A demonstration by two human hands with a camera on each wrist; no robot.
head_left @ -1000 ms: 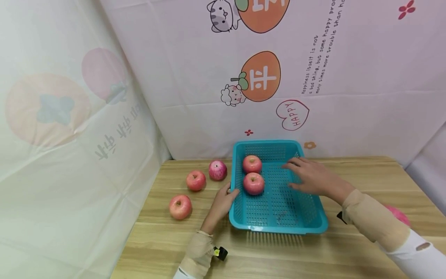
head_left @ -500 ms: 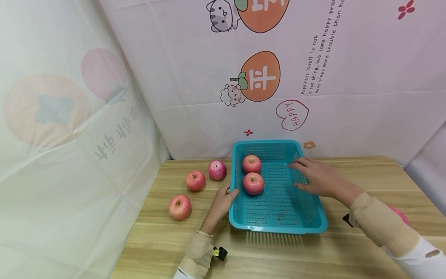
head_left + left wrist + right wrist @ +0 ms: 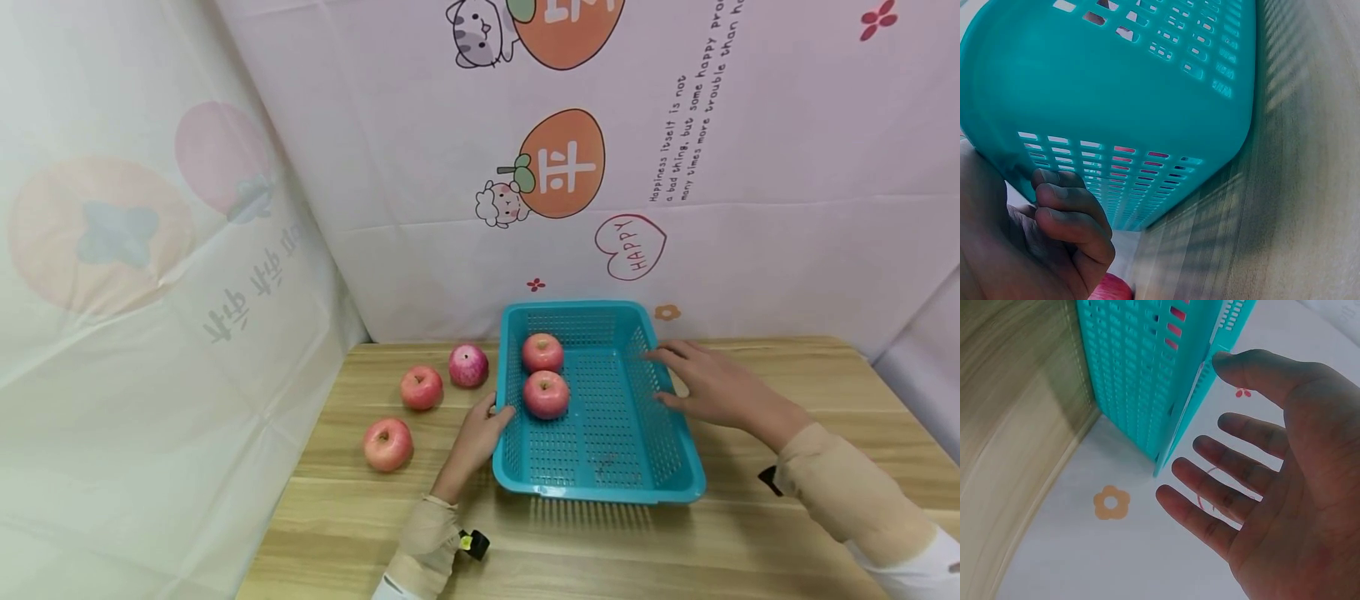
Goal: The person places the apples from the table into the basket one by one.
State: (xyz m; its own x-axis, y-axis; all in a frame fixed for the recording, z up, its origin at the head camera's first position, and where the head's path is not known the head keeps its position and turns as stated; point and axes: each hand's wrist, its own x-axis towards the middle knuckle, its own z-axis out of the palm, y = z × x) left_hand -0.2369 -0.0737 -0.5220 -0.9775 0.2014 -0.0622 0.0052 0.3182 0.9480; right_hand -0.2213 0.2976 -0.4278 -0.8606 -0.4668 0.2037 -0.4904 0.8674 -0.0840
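Here the person's left hand (image 3: 480, 429) sits nearest, at the left rim of the turquoise perforated plastic basket (image 3: 600, 487); its thumb hooks over the rim while the fingers (image 3: 1069, 209) curl against the outer wall, as the left wrist view shows, so the basket is pinned in place on the pale wooden table (image 3: 337, 525). That grip probably serves to keep the light basket from sliding, though this is a judgement.

Across the basket, the right hand (image 3: 712, 387) hovers above the right rim with fingers spread and nearly straight, holding nothing. In the right wrist view the thumb tip looks as if it meets the basket's edge, but the angle is poor and I cannot tell whether it truly touches.

Inside the basket, against its left wall, lie two red-pink round apples: the nearer one (image 3: 545, 394) and, just behind it and touching or nearly so, the farther one (image 3: 542, 352). The rest of the basket floor is bare mesh.

On the table left of the basket rest three more red-pink apples, well apart from one another: the closest (image 3: 388, 444) by the table's left edge, the middle one (image 3: 421, 387) farther back, and the rearmost (image 3: 468, 366) just beside the basket's far left corner. That makes five apples, one basket, two hands.

Behind everything hangs a pale printed cloth backdrop (image 3: 450, 250) with orange fruit cartoons.
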